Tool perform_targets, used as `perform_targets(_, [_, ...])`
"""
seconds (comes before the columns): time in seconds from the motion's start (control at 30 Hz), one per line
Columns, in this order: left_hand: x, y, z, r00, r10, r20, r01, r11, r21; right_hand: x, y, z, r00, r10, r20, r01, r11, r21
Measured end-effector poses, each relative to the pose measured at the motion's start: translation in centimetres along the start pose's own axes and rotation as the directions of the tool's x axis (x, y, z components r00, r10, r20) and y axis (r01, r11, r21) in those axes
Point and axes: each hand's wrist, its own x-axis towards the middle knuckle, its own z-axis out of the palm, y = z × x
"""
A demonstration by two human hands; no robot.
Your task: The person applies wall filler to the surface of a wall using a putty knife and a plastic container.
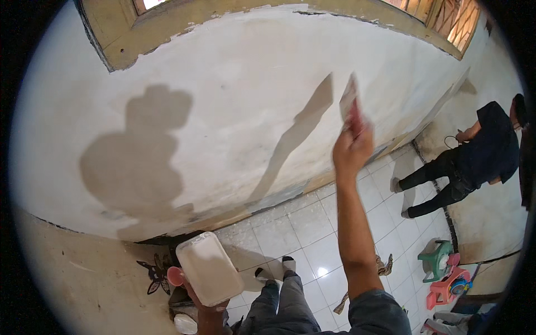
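Observation:
My right hand (353,146) is raised in front of the white wall (240,111), closed round the red handle of a putty knife (350,103). The knife's pale blade points up and is a little blurred; whether it touches the wall I cannot tell. Low on the left, my left hand (192,293) holds a white rectangular tray (209,268) by its near side, with most of the fingers hidden under it. Smooth off-white matter seems to cover the tray's inside. The shadows of my head and right arm fall on the wall.
A yellowish window frame (120,33) runs along the top. At the right stands another person (474,151) in dark clothes. Green (435,259) and pink (446,287) plastic stools stand on the tiled floor (312,223). A pink cup (175,276) is beside the tray.

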Motion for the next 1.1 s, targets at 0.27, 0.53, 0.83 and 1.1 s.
perform_targets(0.27, [1.2, -1.1, 1.9, 0.974, -0.014, 0.227, 0.068, 0.971, -0.231, 10.6, -6.9, 2.1, 0.978, -0.091, -0.187, 0.121, 0.98, 0.156])
perform_targets(0.53, [0.1, -1.3, 2.9, 0.99, 0.139, 0.006, -0.137, 0.984, -0.113, 3.6, -9.7, 4.5, 0.8, -0.6, -0.013, 0.599, 0.799, 0.055])
perform_targets(0.83, [-1.4, -3.5, 2.1, 0.967, 0.173, 0.185, -0.155, 0.982, -0.106, -0.1, -1.6, 1.4, 0.454, -0.878, 0.155, 0.841, 0.479, 0.252])
perform_targets(1.1, [-2.4, -5.0, 2.9, 0.98, 0.196, -0.015, -0.196, 0.98, -0.016, 8.9, -1.1, 2.6, 0.694, -0.714, -0.091, 0.717, 0.697, -0.003])
